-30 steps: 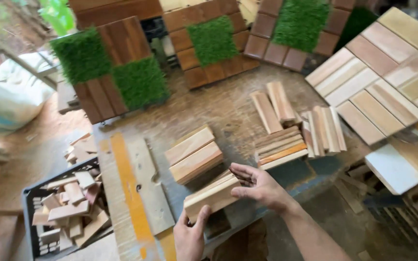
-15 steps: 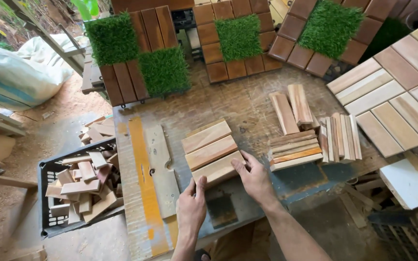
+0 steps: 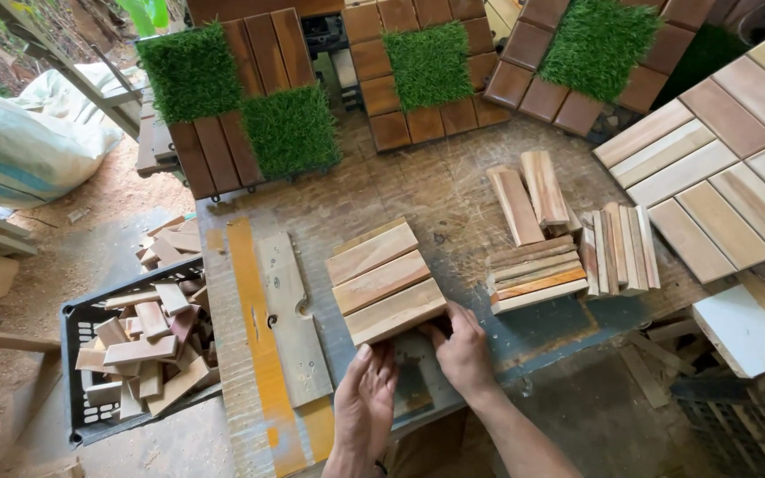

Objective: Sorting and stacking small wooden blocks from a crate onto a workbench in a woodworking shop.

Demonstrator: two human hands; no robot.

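Observation:
Three light wooden slats (image 3: pixel 381 281) lie side by side in a tilted row on a worn workbench (image 3: pixel 436 190). My right hand (image 3: pixel 462 350) presses its fingers against the near right end of the nearest slat. My left hand (image 3: pixel 365 398) sits just below that row, fingers together, touching the near edge of the same slat. Neither hand lifts anything.
Stacked slats (image 3: pixel 533 273) and upright slats (image 3: pixel 620 248) sit to the right, two loose slats (image 3: pixel 529 196) behind them. Grass-and-wood tiles (image 3: pixel 241 106) line the far edge; pale finished tiles (image 3: pixel 719 168) lie right. A black crate (image 3: pixel 77 372) of offcuts stands left. An orange-striped board (image 3: pixel 267 327) lies nearby.
The third slat has been pushed up against the other two. Both hands have closed in on its near edge. The view has shifted slightly.

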